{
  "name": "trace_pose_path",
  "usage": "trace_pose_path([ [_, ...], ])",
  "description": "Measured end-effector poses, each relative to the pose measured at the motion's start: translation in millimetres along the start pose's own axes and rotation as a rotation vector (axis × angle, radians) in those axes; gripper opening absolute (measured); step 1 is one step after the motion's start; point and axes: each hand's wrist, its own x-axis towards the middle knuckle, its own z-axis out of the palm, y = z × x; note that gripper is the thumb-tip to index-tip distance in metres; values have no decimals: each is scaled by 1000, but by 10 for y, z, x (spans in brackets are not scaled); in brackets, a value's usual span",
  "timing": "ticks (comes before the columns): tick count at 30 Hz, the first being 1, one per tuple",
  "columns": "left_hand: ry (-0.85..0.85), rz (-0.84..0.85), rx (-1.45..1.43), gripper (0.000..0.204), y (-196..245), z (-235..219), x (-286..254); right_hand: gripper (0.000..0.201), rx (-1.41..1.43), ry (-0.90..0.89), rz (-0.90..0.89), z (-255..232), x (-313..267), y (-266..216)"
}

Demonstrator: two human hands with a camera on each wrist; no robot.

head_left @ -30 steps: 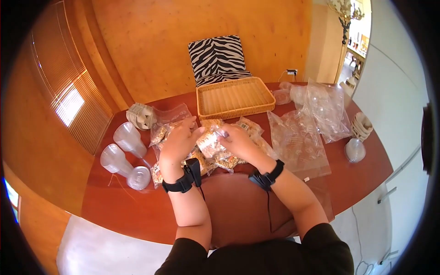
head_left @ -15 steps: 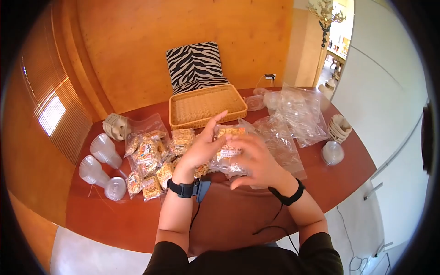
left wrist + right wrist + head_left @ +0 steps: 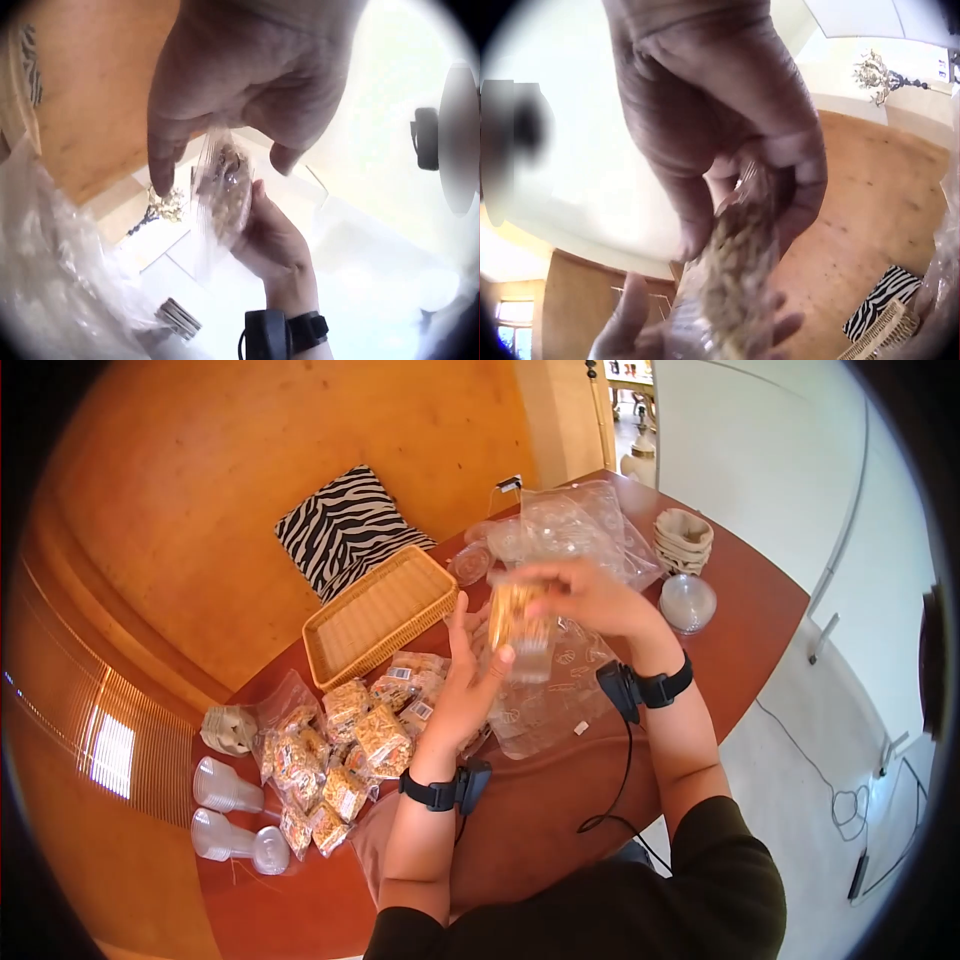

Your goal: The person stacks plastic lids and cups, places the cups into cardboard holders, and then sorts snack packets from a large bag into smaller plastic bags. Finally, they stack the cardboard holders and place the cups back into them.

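Observation:
My right hand (image 3: 592, 602) grips a small clear packet of golden crunchy snack (image 3: 512, 616) by one end, raised over the table. In the right wrist view, the thumb and fingers close on the crinkled film of the packet (image 3: 739, 277). Beside its lower end is my left hand (image 3: 462, 695), thumb and fingers spread. The left wrist view shows that left hand (image 3: 247, 82) with its fingers parted around the packet's near edge. Several similar snack packets (image 3: 382, 738) lie heaped on the table to the left of my left hand.
A wicker tray (image 3: 385, 660) stands at the back. Stacked clear plastic cups (image 3: 225, 785) and a grey carton stack (image 3: 228, 730) are at the left. Clear plastic bags (image 3: 575, 530) lie back right, near more grey cartons (image 3: 683, 540) and a stack of clear lids (image 3: 688, 605).
The head view has swung right. Both hands have lifted away from the heap with one packet; my right hand has taken its upper end, while my left fingers have spread.

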Motion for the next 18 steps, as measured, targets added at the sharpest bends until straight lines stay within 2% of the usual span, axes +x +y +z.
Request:
trace_pose_path([
  [1, 11, -46, 89, 86, 23, 31, -16, 40, 14, 148, 16, -71, -15, -48],
  [2, -47, -72, 272, 84, -9, 52, -27, 37, 29, 296, 32, -129, -14, -61],
  [4, -158, -124, 640, 82, -130, 84, -76, 33, 282, 543, -51, -213, 55, 106],
  [5, -278, -96, 782, 80, -203, 80, -114, 32, 407, 662, -95, -227, 70, 167],
  [7, -512, -32, 1054, 76, -353, 74, -186, 28, 682, 738, -50, -225, 83, 192],
  [8, -526, -65, 1047, 71, -401, 86, -221, 27, 817, 770, -28, -224, 98, 176],
  [13, -556, -202, 965, 46, -526, 60, -229, 31, 991, 545, 45, -91, 105, 122],
  [16, -467, -39, 950, 27, -621, 2, -280, 33, 964, 476, 75, 26, 110, 95],
  [18, -411, -132, 914, 21, -598, -7, -229, 34, 905, 382, 96, 64, 86, 39],
])
